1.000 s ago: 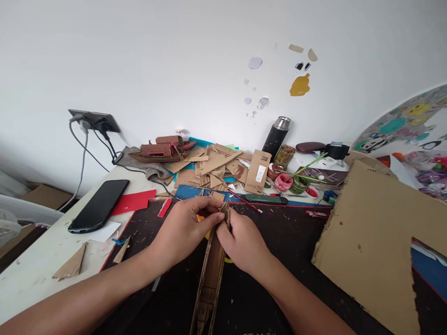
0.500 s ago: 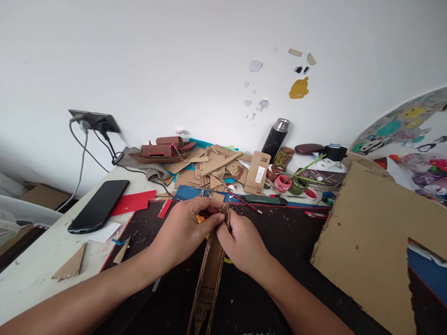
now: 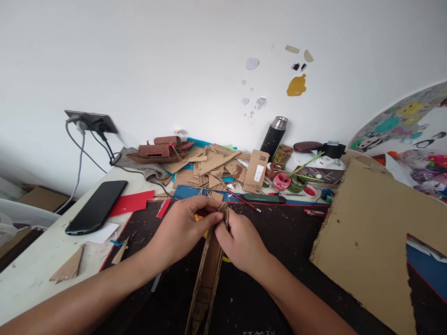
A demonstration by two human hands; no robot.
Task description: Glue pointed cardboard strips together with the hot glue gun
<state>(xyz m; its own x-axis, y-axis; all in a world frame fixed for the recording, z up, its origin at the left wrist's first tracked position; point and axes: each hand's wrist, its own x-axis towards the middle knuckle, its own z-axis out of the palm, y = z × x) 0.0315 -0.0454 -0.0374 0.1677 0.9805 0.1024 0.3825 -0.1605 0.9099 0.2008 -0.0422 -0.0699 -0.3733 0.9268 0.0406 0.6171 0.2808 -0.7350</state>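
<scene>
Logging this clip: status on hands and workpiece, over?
Left hand and right hand both pinching far tip of cardboard boat hull. Hull on black mat. Large cardboard sheet lies right, apart.

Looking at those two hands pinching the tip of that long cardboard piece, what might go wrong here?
The left hand and right hand squeeze only the far tip of the long cardboard hull; pressing too hard could crease or split that thin corrugated end. The hull's near end hangs past the picture's edge, unsupported as far as I can see, so it might twist. An elbow swing could knock the big cardboard sheet lying close on the right.
</scene>
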